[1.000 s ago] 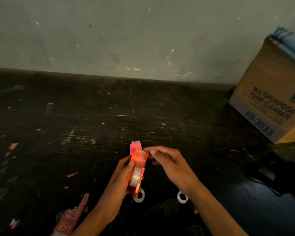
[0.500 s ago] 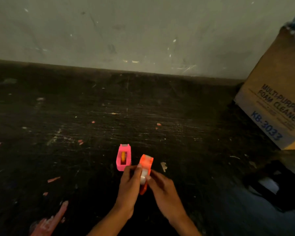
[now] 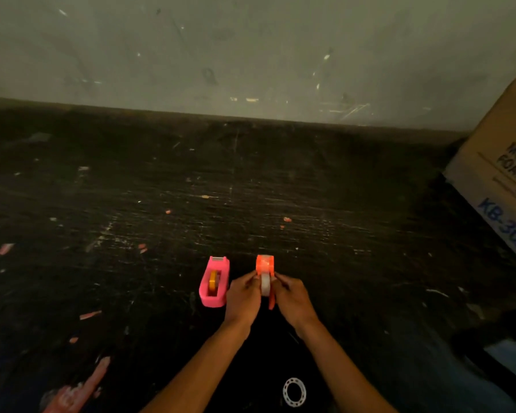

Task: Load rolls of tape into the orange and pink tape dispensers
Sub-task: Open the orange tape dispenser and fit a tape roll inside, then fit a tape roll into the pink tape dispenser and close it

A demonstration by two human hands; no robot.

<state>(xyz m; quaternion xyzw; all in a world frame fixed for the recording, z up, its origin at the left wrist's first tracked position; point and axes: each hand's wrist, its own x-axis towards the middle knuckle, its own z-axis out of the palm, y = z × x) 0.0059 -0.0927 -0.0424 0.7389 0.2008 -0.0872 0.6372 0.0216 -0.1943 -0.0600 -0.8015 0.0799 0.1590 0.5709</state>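
The orange tape dispenser (image 3: 264, 265) stands on the dark tabletop with a pale roll of tape (image 3: 265, 285) seated in it. My left hand (image 3: 242, 297) pinches its left side and my right hand (image 3: 292, 298) pinches its right side. Just to the left, apart from my hands, the pink tape dispenser (image 3: 214, 283) lies on the table with a yellow-orange roll (image 3: 212, 283) inside it. An empty white tape core ring (image 3: 294, 392) lies near the bottom edge between my forearms.
A cardboard box (image 3: 501, 180) printed with foam cleaner text stands at the right edge. A grey wall (image 3: 251, 55) rises behind the scratched black table (image 3: 131, 204). A dark object (image 3: 498, 347) sits at the lower right. Pinkish scraps (image 3: 72, 394) lie at lower left.
The orange dispenser went from lifted and tilted in my hands to standing on the table right of the pink one. My right hand moved from its tape end to its side.
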